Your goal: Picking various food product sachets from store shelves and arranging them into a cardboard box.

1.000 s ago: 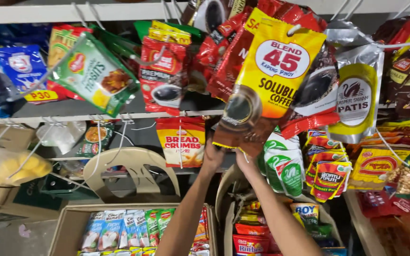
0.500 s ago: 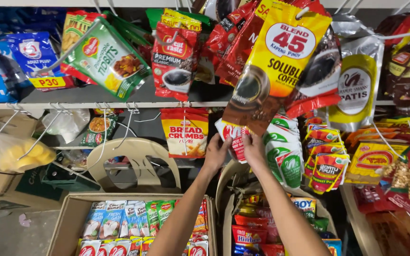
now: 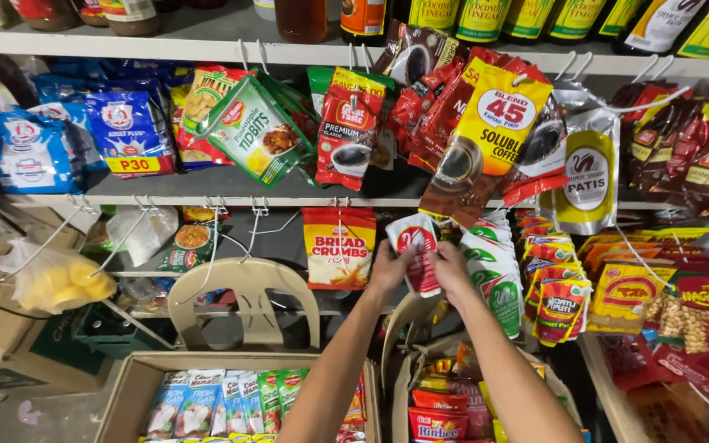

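Observation:
Both my hands are raised to a hanging strip of small red-and-white sachets (image 3: 418, 251) below the middle shelf. My left hand (image 3: 389, 267) grips the strip's left edge, my right hand (image 3: 450, 267) grips its right edge. Just above hangs a large yellow-and-brown coffee pouch (image 3: 486, 139). A column of green-and-white sachets (image 3: 494, 275) hangs to the right of my hands. A red-and-yellow breadcrumb bag (image 3: 339, 246) hangs to their left.
Wire hooks along the white shelf (image 3: 166, 198) carry several snack and coffee packs. Bottles stand on the top shelf (image 3: 125, 43). A beige plastic chair (image 3: 244, 299) and a cardboard box of packets (image 3: 137, 385) sit below. Peanut and seasoning packs (image 3: 699, 308) hang at the right.
My hands have dropped from the bottom of the yellow coffee pouch to the red-and-white sachet strip below it. The view has tilted so the top shelf with bottles shows.

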